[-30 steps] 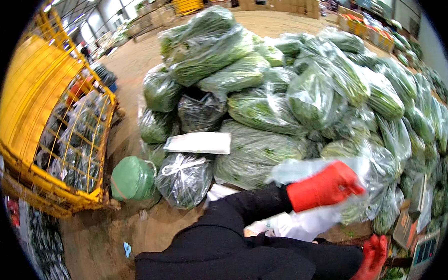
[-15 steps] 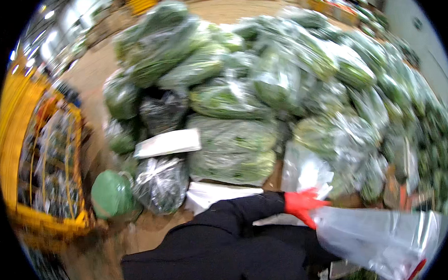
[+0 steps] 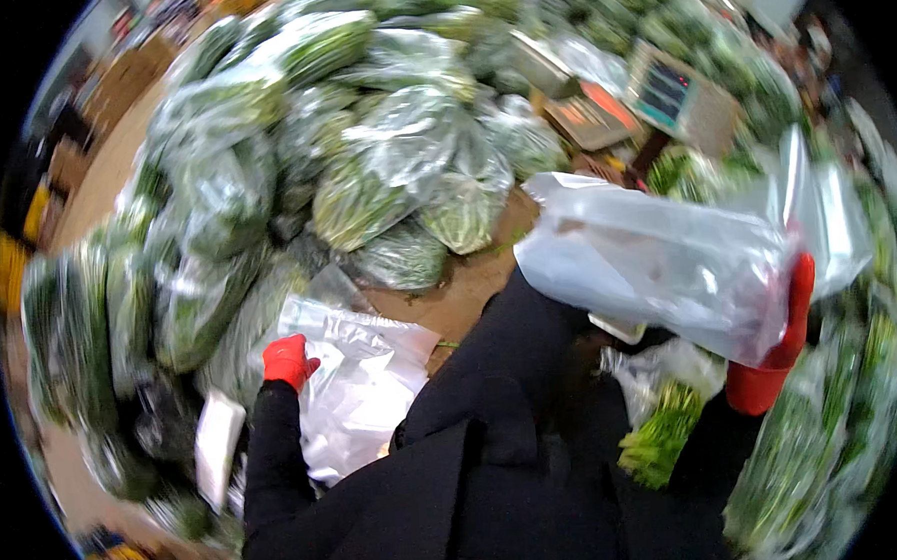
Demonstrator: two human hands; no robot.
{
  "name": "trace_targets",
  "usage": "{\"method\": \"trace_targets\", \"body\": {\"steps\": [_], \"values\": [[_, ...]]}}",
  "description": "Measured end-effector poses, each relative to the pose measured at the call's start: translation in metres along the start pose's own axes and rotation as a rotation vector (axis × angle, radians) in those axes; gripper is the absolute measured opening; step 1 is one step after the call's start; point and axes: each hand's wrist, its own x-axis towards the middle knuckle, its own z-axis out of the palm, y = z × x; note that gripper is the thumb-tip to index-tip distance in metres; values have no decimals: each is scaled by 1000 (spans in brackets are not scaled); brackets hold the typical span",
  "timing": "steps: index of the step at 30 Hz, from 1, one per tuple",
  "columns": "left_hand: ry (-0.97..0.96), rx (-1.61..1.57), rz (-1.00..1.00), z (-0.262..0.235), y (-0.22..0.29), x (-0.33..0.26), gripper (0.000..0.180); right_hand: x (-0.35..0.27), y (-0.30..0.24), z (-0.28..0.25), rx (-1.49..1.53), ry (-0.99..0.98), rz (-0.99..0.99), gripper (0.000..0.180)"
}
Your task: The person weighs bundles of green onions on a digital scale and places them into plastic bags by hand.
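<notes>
My left hand [image 3: 290, 362], in a red glove, is closed at the edge of a whitish plastic bag [image 3: 358, 384] spread out beside my knee; its thumb lies against the plastic. On the right, my right hand [image 3: 776, 341], also red-gloved, grips the end of a long clear plastic bag [image 3: 658, 256]. That bag stretches leftward above my leg and looks flat, with nothing visible inside. Part of the right hand is behind the plastic. Under it, near my right forearm, lies an open bag of leafy greens [image 3: 665, 421].
Bagged green vegetables [image 3: 394, 172] are heaped in front and to the left. A scale with a dark display [image 3: 666, 95] stands at the far right, beside a brown box [image 3: 592, 119]. More long bagged greens [image 3: 826, 444] lie at the right. A white slab [image 3: 219, 445] rests at the left.
My view has swung to the right. My left hand has left the clear bag at the right and is now on the whitish bag. My right hand has come up with the clear bag.
</notes>
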Motion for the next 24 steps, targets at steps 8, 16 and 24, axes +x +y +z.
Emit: {"method": "trace_targets", "body": {"steps": [8, 16, 24], "values": [[168, -386, 414, -28, 112, 66, 47, -63, 26, -58, -398, -73, -7, 50], [-138, -292, 502, -71, 153, 27, 47, -83, 60, -69, -606, -175, 29, 46], [-239, -204, 453, -33, 127, 42, 36, -103, 57, -86, -674, -158, 41, 43]]}}
